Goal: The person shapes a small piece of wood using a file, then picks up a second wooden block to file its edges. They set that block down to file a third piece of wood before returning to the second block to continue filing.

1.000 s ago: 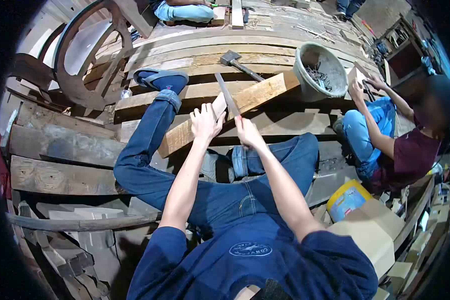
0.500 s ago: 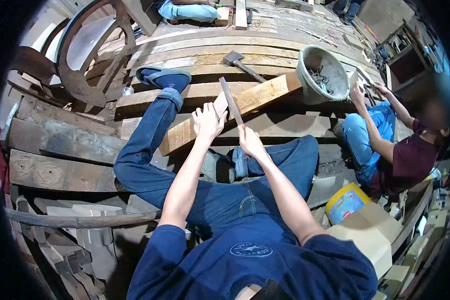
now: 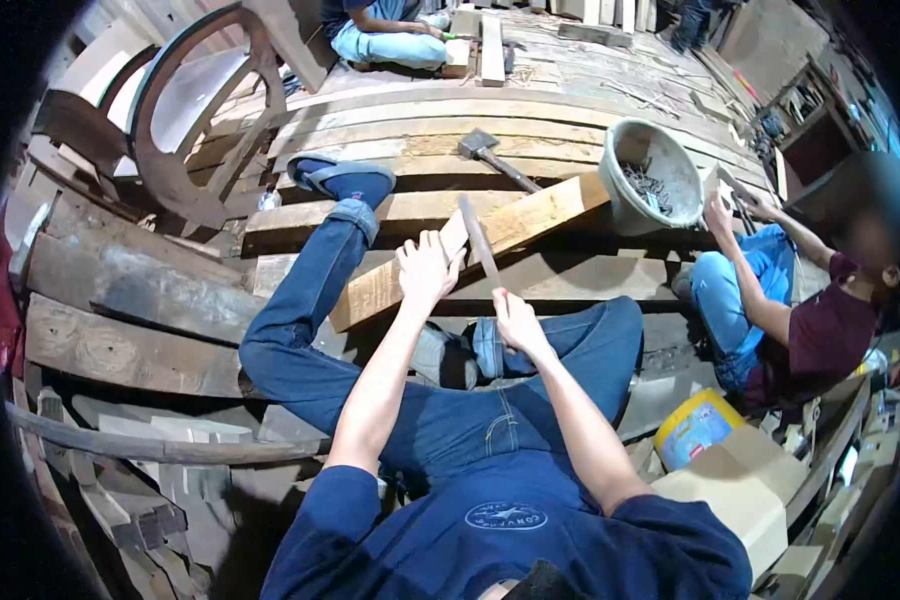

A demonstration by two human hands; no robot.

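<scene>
My right hand (image 3: 518,322) grips the lower end of a long, flat metal file (image 3: 480,243), which slants up and to the left. The file lies against the right edge of a small piece of wood (image 3: 454,233). My left hand (image 3: 430,268) is closed over that piece and presses it onto a thick wooden beam (image 3: 540,212). The beam runs diagonally in front of me, between my legs and the planks. Beyond it a mallet (image 3: 478,144) with a dark block head lies on the planks.
A grey bucket (image 3: 680,170) holding nails or similar metal bits stands at the beam's right end. To the right sits a co-worker (image 3: 820,325); another person (image 3: 390,45) sits at the back. A yellow tub (image 3: 695,425) is near my right side, a curved wooden frame (image 3: 150,110) at left.
The file and my right hand have drawn back slightly toward me along the small piece of wood. My left hand stays in place. The whole view has shifted a little.
</scene>
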